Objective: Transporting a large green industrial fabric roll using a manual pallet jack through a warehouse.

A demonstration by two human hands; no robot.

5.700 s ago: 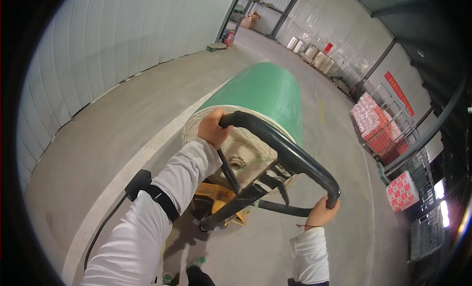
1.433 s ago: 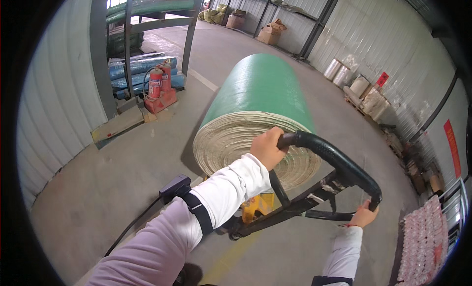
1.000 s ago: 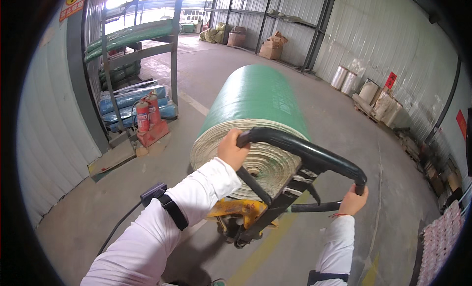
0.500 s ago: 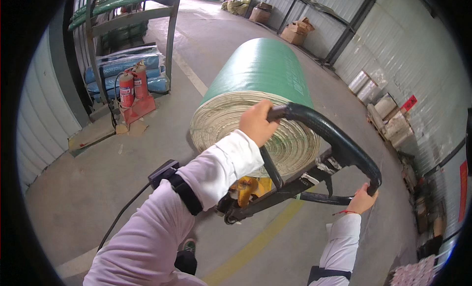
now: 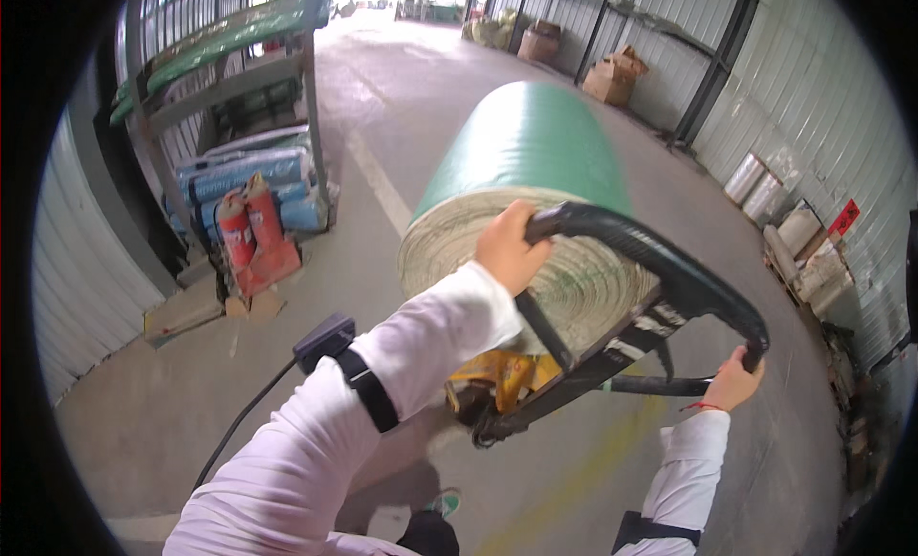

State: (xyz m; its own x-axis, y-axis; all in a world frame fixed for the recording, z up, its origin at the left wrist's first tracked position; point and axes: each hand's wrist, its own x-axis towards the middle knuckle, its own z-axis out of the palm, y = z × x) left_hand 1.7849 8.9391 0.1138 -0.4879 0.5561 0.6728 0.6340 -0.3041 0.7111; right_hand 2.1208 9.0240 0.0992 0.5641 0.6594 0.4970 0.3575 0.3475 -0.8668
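My left hand (image 5: 514,248) is wrapped round the left end of the black loop handle (image 5: 660,255) of a yellow pallet jack (image 5: 512,382). At the handle's lower right corner, my right hand (image 5: 734,382) is closed round the grip. The black steering bar slants down to the left toward the jack's base. Beyond the handle lies a large roll of green sheeting (image 5: 535,145), its pale, ringed end facing me. The roll covers the jack's forks, and my left hand and the handle hide part of its end.
At left a metal rack (image 5: 229,78) holds green and blue wrapped rolls. Two red fire extinguishers (image 5: 251,226) stand in a red holder beside it. Cardboard boxes (image 5: 612,76) and wrapped rolls (image 5: 755,181) line the right wall. A yellow stripe (image 5: 574,489) crosses the floor.
The handle, both hands and the green roll have shifted rightward in view. The rack and extinguishers sit lower, and my foot shows in a different place. Both hands keep their hold.
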